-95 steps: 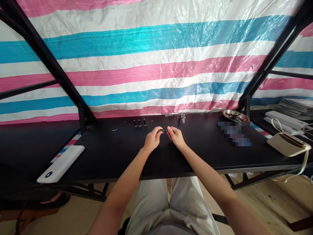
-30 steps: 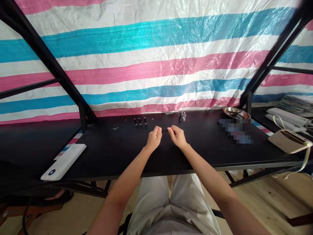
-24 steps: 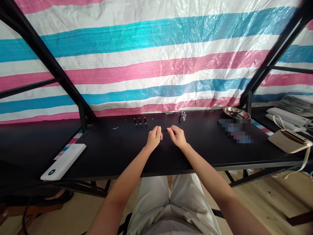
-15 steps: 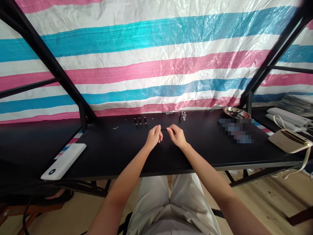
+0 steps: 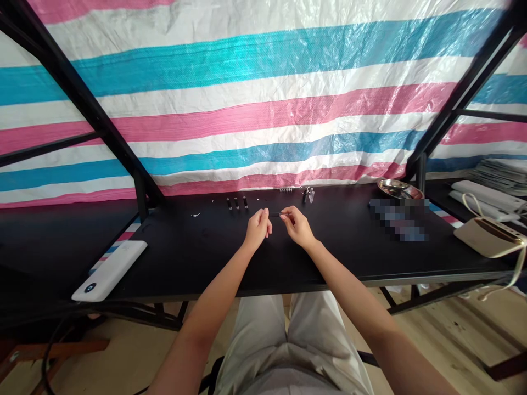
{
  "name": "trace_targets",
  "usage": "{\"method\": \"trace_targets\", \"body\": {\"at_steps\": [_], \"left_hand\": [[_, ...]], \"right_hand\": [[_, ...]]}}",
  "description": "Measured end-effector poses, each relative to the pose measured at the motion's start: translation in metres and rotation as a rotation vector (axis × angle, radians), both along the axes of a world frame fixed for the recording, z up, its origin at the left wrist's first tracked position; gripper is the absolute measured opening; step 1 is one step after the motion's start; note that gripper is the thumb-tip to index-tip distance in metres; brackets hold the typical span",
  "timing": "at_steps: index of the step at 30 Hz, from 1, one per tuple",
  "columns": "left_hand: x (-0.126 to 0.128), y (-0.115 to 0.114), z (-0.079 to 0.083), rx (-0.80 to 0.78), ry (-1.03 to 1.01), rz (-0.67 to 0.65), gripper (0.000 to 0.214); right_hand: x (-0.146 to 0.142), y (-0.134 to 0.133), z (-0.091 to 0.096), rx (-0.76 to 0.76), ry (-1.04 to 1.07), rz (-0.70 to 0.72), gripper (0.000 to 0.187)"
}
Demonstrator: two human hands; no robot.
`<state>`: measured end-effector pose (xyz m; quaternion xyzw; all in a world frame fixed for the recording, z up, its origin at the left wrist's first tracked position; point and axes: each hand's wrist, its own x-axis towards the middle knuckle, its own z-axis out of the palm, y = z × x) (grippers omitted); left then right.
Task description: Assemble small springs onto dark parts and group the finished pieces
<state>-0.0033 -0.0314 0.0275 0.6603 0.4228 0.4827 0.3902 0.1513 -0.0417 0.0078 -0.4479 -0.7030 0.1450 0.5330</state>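
Over the middle of the black table (image 5: 197,258), a small thin dark stick-like piece (image 5: 275,214) spans the gap between my hands; its kind is too small to make out. My left hand (image 5: 257,230) is closed with thumb and fingers pinched at its left end. My right hand (image 5: 298,227) pinches the right end, where a faint shiny line shows. Beyond my left hand, a few small black cylinders with pale ends (image 5: 236,203) lie side by side. Several tiny silvery parts (image 5: 285,190) form a row farther back. Small clear pieces (image 5: 311,195) lie beside a small dark piece (image 5: 304,195).
A white power bank (image 5: 111,271) lies at the left edge. At the right are a round metal dish (image 5: 400,190), a blurred-out patch (image 5: 399,219), and a beige pouch with a strap (image 5: 486,238). Thin white scraps (image 5: 195,214) lie at left. Black frame posts and a striped sheet (image 5: 263,120) stand behind.
My hands keep nearly the same place and pinch. A shiny line now shows at my right fingertips. A foot at the lower left is no longer seen.
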Motion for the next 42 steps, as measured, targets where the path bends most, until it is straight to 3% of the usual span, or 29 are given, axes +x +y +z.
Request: {"method": "trace_targets", "body": {"at_steps": [11, 19, 27, 31, 35, 42], "left_hand": [[-0.001, 0.002, 0.000, -0.012, -0.023, 0.044, 0.039], [-0.003, 0.005, -0.002, 0.014, 0.025, 0.157, 0.036], [-0.004, 0.009, -0.004, 0.030, 0.072, 0.134, 0.029], [-0.003, 0.009, -0.008, 0.045, 0.161, 0.091, 0.028], [-0.005, 0.015, -0.019, 0.054, 0.323, 0.138, 0.023], [-0.008, 0.021, -0.028, 0.090, 0.447, 0.156, 0.020]], "right_hand": [[0.002, -0.002, 0.006, 0.038, -0.230, -0.023, 0.025], [0.006, 0.000, 0.007, 0.012, -0.506, -0.207, 0.023], [0.008, 0.000, 0.007, -0.061, -0.470, -0.347, 0.025], [0.007, 0.000, 0.007, -0.172, -0.534, -0.331, 0.024], [0.007, 0.003, 0.000, -0.349, -0.667, -0.301, 0.021], [0.007, 0.010, -0.008, -0.413, -0.744, -0.274, 0.019]]}}
